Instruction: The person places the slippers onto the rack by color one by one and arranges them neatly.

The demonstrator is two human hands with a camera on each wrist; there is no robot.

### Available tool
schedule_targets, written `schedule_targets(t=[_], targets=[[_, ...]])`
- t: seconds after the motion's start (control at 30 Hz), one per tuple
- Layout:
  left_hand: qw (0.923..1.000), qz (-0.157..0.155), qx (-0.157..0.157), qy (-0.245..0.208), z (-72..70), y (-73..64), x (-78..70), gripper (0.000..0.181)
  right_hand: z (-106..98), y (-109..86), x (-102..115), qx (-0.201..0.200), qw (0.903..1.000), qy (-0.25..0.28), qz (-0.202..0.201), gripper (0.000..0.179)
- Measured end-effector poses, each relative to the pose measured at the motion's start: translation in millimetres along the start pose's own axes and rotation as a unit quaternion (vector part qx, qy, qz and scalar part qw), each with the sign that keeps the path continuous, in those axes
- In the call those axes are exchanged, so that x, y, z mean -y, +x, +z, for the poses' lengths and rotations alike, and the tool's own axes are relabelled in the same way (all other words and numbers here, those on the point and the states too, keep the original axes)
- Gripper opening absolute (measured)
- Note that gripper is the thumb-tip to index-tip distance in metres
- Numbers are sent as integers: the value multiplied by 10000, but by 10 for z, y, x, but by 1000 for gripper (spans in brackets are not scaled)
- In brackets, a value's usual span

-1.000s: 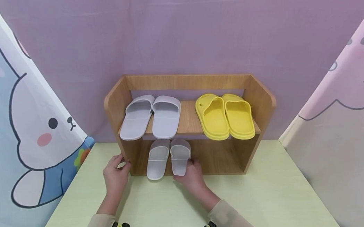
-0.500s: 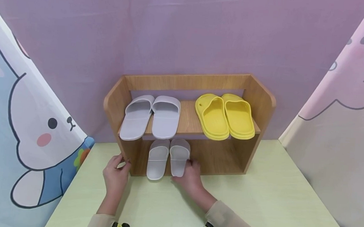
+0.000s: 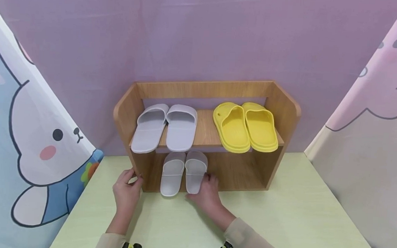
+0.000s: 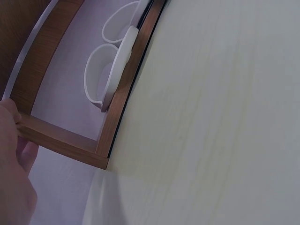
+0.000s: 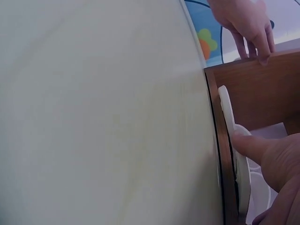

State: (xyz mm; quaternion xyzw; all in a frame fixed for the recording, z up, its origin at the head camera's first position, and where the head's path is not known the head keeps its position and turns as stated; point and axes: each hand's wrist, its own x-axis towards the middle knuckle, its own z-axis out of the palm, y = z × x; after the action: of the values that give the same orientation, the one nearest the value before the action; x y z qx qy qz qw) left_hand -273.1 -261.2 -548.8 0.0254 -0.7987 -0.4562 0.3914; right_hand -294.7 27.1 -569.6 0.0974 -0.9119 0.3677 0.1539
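My left hand grips the left side panel of a small wooden shoe rack, thumb inside and fingers outside. In the left wrist view, that panel runs between thumb and fingers. On the lower shelf stand two pale grey slippers side by side, heels outward: a left slipper and a right slipper. My right hand holds the right slipper at its heel and right edge. The right wrist view shows the thumb against the slipper sole; the other fingers are mostly hidden there.
A pair of light grey-lilac slippers stands on the upper shelf at left. Yellow clogs stand at its right end. The rack rests on a pale green table, before a purple backdrop with cartoon-printed cloth at both sides.
The right slipper's heel has shifted slightly left and toward me, with my right hand moving along. My left hand has stayed on the side panel.
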Motion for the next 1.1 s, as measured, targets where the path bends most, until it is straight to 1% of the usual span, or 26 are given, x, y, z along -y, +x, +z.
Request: schedule_targets(t=[0.2,0.3,0.47,0.5,0.57,0.7,0.77,0.87,0.97,1.1], targets=[[10000,-24,28,-24,21,-3,7,37,-77,9,-55,32,9999,139,-82,96],[10000,-78,54,3,11,9,3,36,-133,9,-63,133,9991,381,-89,90],[9993,-233,218,196,-45,28,-44,33,-290,-3,-84,465,9942,966,-23,86],[9990,-294,265,199,-62,24,-59,33,-328,-10,-100,522,9932,1036,-26,86],[9983,-424,378,159,-105,17,-85,33,-415,-24,-142,751,9898,1208,105,87],[9965,-616,569,-30,-206,-8,-119,35,-635,-65,-289,990,9877,1195,216,87],[9955,-638,704,39,-280,-23,-128,36,-771,-96,-392,996,9887,1112,146,84],[9923,-628,1012,352,-407,-52,-136,39,-1024,-175,-596,892,9923,835,-200,76],[9845,-635,1435,788,-541,-72,-125,46,-1320,-289,-836,850,9933,582,-527,68],[9707,-547,2056,1116,-678,-56,-74,60,-1721,-427,-1161,703,9926,346,-931,56]])
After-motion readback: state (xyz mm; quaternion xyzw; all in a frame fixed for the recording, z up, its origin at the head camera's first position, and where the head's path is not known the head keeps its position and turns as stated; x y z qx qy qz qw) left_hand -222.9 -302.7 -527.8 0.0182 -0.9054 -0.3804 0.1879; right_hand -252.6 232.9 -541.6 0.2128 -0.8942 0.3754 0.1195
